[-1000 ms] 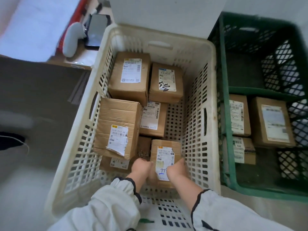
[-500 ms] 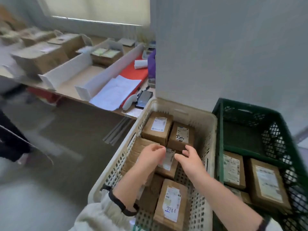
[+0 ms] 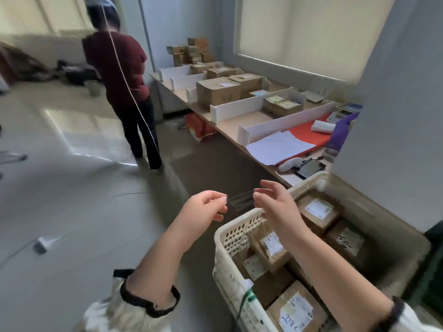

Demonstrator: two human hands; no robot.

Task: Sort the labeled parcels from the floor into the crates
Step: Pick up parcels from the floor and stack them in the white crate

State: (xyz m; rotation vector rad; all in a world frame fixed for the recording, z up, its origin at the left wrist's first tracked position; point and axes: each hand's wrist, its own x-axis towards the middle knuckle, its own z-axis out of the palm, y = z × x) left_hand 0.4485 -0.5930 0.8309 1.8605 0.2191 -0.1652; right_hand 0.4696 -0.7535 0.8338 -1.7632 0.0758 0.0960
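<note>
Head view. Left hand (image 3: 203, 209) and right hand (image 3: 275, 207) both empty, fingers loosely curled, raised in the air just beyond the far-left corner of the cream crate (image 3: 236, 279). Labeled parcels (image 3: 296, 310) lie packed inside the crate; none visible on the floor. Judgement: small taped cardboard boxes, stiff, probably light, surface not slippery. Best held across two opposite side faces, label up. Green crate (image 3: 434, 271) touches the cream crate's right side.

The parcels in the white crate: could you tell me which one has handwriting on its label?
The parcel at the crate's near end, closest to the camera: blue handwritten digits on its label; the others' labels show print only.
</note>
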